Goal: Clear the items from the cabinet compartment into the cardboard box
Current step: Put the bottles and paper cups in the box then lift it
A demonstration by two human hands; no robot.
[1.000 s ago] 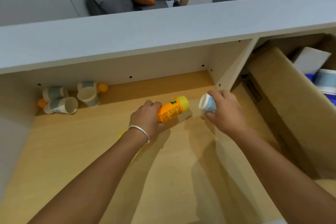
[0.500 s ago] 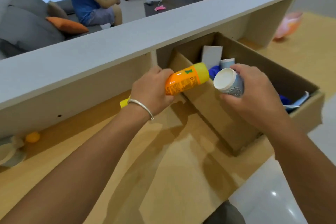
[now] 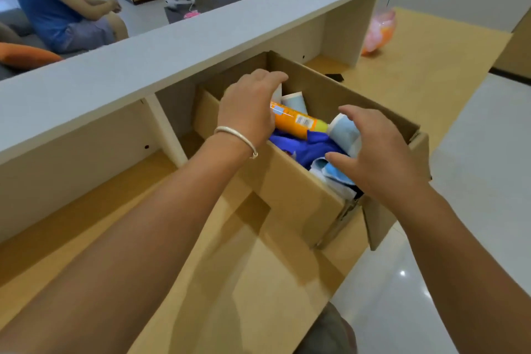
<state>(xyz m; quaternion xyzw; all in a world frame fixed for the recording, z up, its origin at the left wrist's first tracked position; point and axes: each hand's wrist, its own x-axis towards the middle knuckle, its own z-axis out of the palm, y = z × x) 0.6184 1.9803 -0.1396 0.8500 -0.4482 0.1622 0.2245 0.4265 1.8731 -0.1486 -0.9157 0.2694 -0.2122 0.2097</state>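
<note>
While both the left hand [image 3: 247, 112] and right hand [image 3: 382, 158] hover spread above the cardboard box [image 3: 296, 195], the orange bottle [image 3: 298, 122] lies inside, apparently dropped.

Both hands hover over the open cardboard box [image 3: 290, 190], which sits in the right-hand cabinet compartment [image 3: 339, 34] under the long grey cabinet top [image 3: 161, 46]. The left hand [image 3: 247, 112], a silver bangle [image 3: 237, 136] on its wrist, arches over the near-left part of the box with fingers spread and nothing gripped. The right hand [image 3: 376, 152] is spread and relaxed over the box's right side. Inside, an orange bottle [image 3: 296, 121] with a yellow cap lies on its side on blue cloth [image 3: 304, 149], beside a pale blue paper cup [image 3: 343, 131]; another cup [image 3: 294, 102] leans behind it. A person in a blue shirt [image 3: 48, 6] sits beyond the cabinet.
</note>
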